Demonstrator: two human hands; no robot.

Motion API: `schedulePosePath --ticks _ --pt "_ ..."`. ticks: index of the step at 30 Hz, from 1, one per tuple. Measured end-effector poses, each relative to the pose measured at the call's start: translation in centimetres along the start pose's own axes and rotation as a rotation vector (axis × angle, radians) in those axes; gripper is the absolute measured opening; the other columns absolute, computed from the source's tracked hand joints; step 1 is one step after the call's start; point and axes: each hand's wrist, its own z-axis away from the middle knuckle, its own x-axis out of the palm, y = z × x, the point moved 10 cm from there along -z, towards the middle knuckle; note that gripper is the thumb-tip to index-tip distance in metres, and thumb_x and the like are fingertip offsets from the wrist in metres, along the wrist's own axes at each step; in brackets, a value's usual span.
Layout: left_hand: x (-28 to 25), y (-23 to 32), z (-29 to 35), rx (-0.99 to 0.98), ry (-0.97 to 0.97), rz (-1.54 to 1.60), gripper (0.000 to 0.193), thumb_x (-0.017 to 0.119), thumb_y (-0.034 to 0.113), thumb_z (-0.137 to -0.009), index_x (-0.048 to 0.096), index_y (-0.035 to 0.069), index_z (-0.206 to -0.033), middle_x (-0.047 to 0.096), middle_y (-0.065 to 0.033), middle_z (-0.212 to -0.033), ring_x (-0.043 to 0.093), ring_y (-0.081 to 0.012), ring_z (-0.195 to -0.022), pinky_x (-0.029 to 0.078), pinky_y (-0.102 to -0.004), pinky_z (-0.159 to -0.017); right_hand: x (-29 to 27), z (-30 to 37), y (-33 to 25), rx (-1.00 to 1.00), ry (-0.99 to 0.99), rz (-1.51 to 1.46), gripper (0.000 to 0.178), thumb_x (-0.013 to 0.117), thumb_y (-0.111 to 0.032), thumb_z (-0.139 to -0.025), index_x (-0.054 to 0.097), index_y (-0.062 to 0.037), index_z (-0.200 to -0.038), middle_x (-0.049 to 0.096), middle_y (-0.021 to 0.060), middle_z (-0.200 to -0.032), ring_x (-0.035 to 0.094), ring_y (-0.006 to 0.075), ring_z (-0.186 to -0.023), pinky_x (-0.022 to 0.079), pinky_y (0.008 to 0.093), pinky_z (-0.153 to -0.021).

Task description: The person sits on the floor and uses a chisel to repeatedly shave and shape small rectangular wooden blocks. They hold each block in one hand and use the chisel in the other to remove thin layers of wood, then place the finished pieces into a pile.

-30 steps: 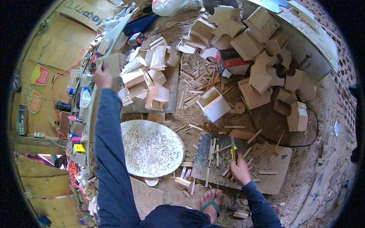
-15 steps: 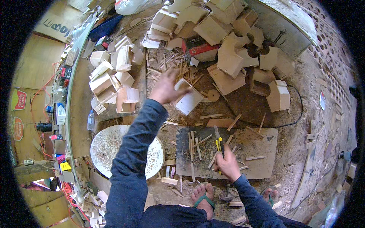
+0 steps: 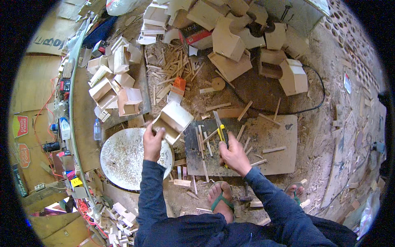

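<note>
My left hand (image 3: 152, 145) grips a small open wooden box (image 3: 174, 120) by its left side, holding it tilted with its hollow facing me. The box is above the right part of a white round disc (image 3: 123, 162). In my right hand (image 3: 235, 154) is a yellow and black utility knife (image 3: 222, 132), its blade out and pointing away from me. The knife is over a dark flat board (image 3: 263, 140) scattered with thin wooden strips (image 3: 274, 150). A gap separates the blade from the box.
Wooden boxes with curved cutouts (image 3: 228, 39) are heaped at the far side, more boxes (image 3: 117, 84) at the left. Wood scraps (image 3: 177, 61) and an orange-and-white piece (image 3: 177, 88) lie between them. A black cable (image 3: 317, 107) curves at right. A water bottle (image 3: 97, 129) stands near the disc.
My left hand has picked up the wooden box and drawn it back toward me, beside the knife. The right hand, still holding the knife, has shifted slightly left and away from me.
</note>
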Motion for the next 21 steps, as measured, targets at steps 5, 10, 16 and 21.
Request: schedulePosePath --ticks 5,10,16,21 --pt "-0.1 -4.6 3.6 -0.225 -0.089 0.000 0.061 0.058 -0.002 -0.086 0.033 0.000 -0.142 0.056 -0.0127 -0.123 0.058 -0.0181 -0.102 0.049 -0.0291 -0.087 1.7 0.8 -0.7 0.064 -0.127 -0.045 0.025 0.049 -0.019 -0.091 0.044 0.0023 -0.103 0.056 0.0120 -0.064 0.059 0.0210 -0.047 0.048 0.0356 -0.045" --pt "1.8 2.0 5.3 0.253 0.268 -0.524 0.058 0.056 0.025 -0.093 0.036 -0.004 -0.139 0.048 -0.0211 -0.130 0.052 -0.0302 -0.116 0.043 -0.0393 -0.098 0.1 0.9 -2.1 0.051 -0.098 0.007 0.038 0.048 -0.025 -0.086 0.046 0.0029 -0.112 0.060 0.0330 -0.084 0.059 0.0503 -0.077 0.046 0.0573 -0.069" --pt "8.4 2.4 6.5 0.420 0.303 -0.823 0.059 0.041 0.037 -0.099 0.030 -0.006 -0.137 0.038 -0.0310 -0.132 0.038 -0.0439 -0.125 0.032 -0.0455 -0.106 2.5 1.8 -0.7 0.113 -0.295 0.099 0.034 0.050 -0.023 -0.084 0.048 0.0073 -0.098 0.061 0.0319 -0.075 0.062 0.0474 -0.071 0.050 0.0544 -0.065" --pt "8.4 1.9 6.1 0.479 0.278 -0.775 0.051 0.041 0.030 -0.099 0.033 -0.007 -0.134 0.039 -0.0316 -0.130 0.038 -0.0460 -0.122 0.032 -0.0473 -0.103 6.6 1.5 -3.4 0.014 -0.367 0.075 0.039 0.046 -0.016 -0.084 0.043 0.0164 -0.106 0.061 0.0348 -0.081 0.063 0.0477 -0.080 0.050 0.0517 -0.073"
